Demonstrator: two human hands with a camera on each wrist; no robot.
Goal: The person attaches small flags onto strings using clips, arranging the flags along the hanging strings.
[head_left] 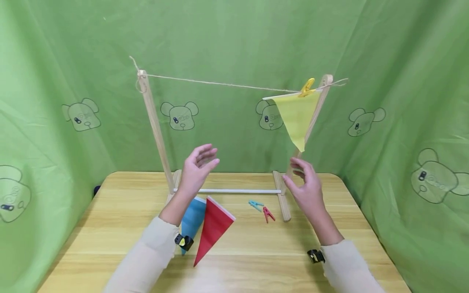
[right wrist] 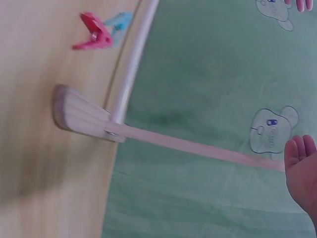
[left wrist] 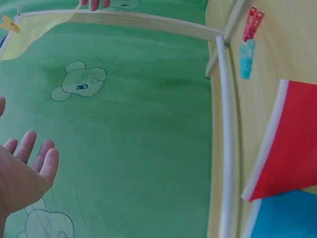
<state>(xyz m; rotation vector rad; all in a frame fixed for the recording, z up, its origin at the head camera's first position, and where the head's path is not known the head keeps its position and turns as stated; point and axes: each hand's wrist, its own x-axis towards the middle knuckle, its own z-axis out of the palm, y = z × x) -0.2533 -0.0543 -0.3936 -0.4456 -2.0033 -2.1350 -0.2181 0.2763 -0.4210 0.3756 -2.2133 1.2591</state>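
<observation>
While the yellow flag (head_left: 297, 114) hangs off the string (head_left: 221, 84) near its right end, left hand (head_left: 195, 169) and right hand (head_left: 308, 188) are empty, fingers loose.
Both hands below string; red flag (head_left: 213, 232), blue flag (head_left: 192, 217), red peg (left wrist: 252, 25), blue peg (left wrist: 246, 58) lower, on table (head_left: 264, 256).

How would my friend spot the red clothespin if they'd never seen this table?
On the wooden table, find the white rod between two wooden posts. In front of its right end, beside the right wooden foot, lies the red clothespin. Its neighbour, the turquoise clothespin, lies nearer the rod; of the two, only yours is red.
</observation>
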